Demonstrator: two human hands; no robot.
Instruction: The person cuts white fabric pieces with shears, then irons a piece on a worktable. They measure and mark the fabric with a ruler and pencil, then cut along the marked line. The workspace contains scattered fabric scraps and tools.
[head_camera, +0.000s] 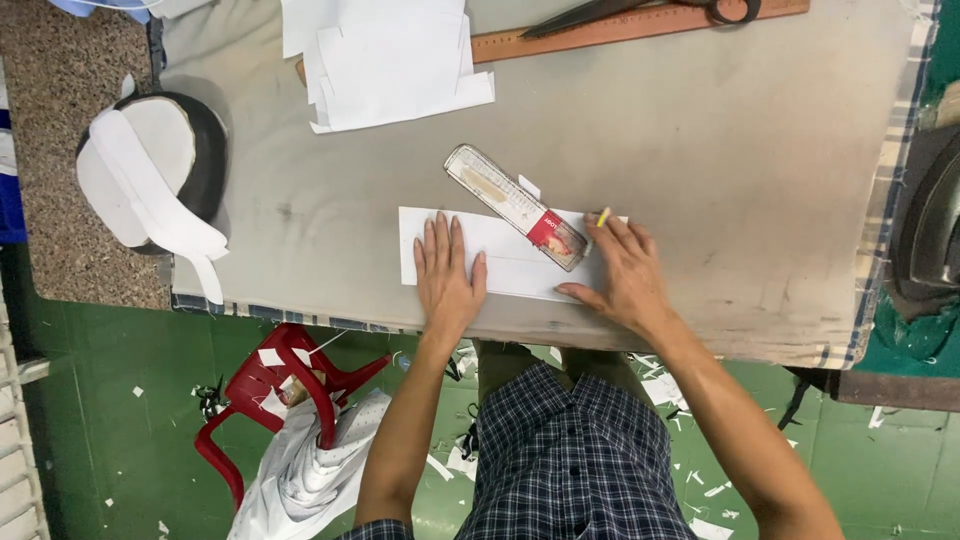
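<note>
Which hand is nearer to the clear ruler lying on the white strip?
Right. The right hand rests just beside the clear ruler's red end, holding a yellow pencil. The left hand presses flat on the white strip, farther off.

I see the left hand pressed flat on a white paper strip at the grey table's near edge; a clear ruler crosses it, while the right hand pinches a yellow pencil.
</note>
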